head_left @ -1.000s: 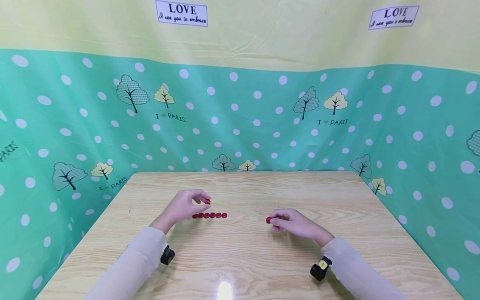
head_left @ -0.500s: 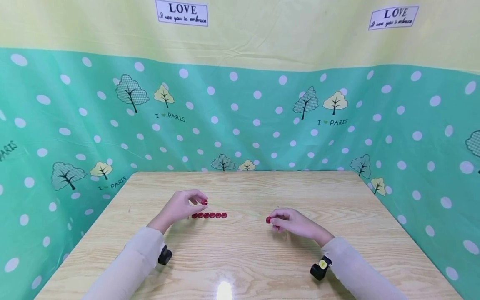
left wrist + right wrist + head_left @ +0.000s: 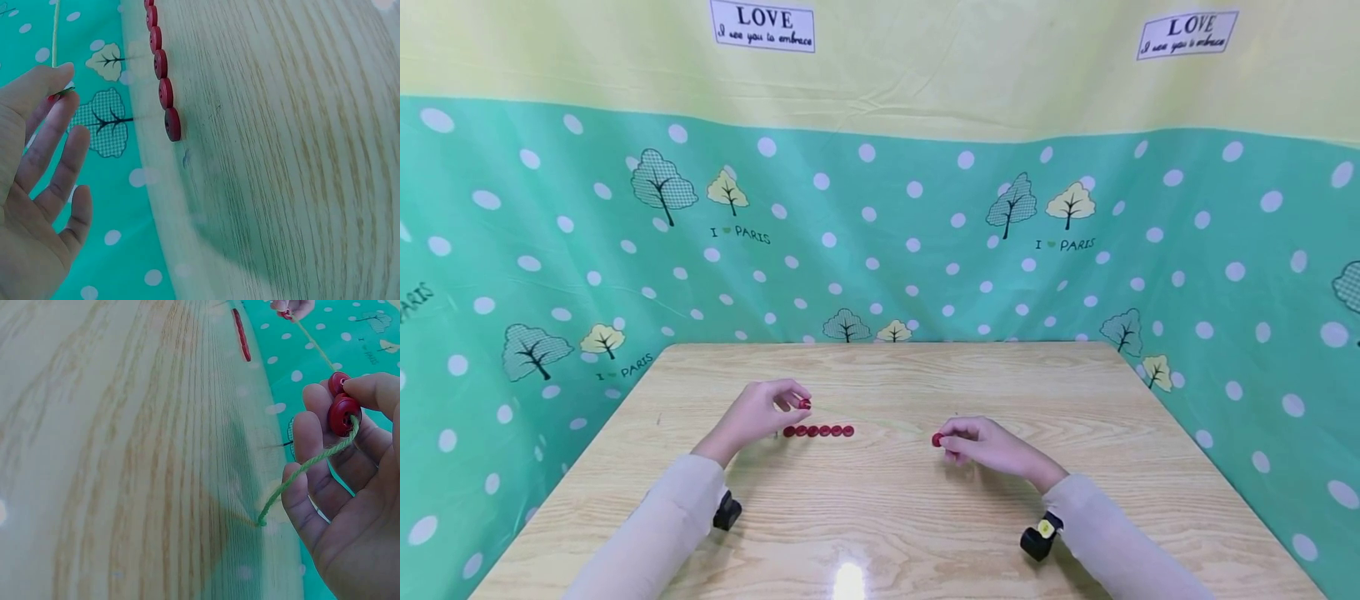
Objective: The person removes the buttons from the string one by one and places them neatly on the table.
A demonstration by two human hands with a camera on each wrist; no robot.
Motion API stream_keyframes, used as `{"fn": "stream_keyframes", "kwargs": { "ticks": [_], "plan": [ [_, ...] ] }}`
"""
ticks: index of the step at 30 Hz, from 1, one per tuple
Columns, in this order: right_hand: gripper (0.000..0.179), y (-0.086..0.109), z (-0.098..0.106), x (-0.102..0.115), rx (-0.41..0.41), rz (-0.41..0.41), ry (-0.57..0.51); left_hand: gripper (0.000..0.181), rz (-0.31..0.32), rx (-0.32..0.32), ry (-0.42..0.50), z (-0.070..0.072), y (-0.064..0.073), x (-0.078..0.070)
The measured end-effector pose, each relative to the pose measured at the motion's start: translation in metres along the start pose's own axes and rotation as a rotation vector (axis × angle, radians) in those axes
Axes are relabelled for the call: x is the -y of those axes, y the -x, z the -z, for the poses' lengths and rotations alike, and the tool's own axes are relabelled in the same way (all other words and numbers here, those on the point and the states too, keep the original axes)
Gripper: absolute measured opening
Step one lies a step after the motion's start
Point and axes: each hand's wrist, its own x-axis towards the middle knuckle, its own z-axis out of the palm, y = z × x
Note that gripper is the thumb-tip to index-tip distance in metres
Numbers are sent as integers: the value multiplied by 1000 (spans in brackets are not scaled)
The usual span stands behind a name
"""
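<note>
My left hand (image 3: 762, 412) is raised over the left half of the table, pinching a small red button (image 3: 805, 404) between thumb and fingertips. In the left wrist view that button is mostly hidden by the fingers, and a thin green string (image 3: 56, 31) runs away from them. On the right, my right hand (image 3: 992, 447) pinches red buttons (image 3: 344, 415) threaded on the string. A tail of green string (image 3: 310, 464) hangs from these buttons across the fingers. Between the two hands the string looks stretched straight.
A straight row of several red buttons (image 3: 825, 431) lies on the wooden table (image 3: 880, 517), just below and right of my left hand. A green polka-dot curtain (image 3: 887, 225) stands behind the table's back edge and along both sides.
My left hand has shifted slightly to the left with its button, more in the first half second than the second. The right hand and the row of buttons stay where they were.
</note>
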Motion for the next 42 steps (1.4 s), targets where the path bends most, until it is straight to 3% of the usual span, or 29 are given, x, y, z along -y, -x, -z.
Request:
{"fn": "stream_keyframes", "kwargs": {
  "ticks": [14, 21, 42],
  "plan": [
    [27, 1, -1, 1, 6, 11, 0, 18, 33, 0, 5, -1, 1, -1],
    [26, 2, 0, 2, 3, 9, 0, 19, 6, -5, 5, -2, -1, 1],
    [26, 3, 2, -1, -2, 8, 4, 23, 14, -12, 23, -1, -3, 2]
  ]
}}
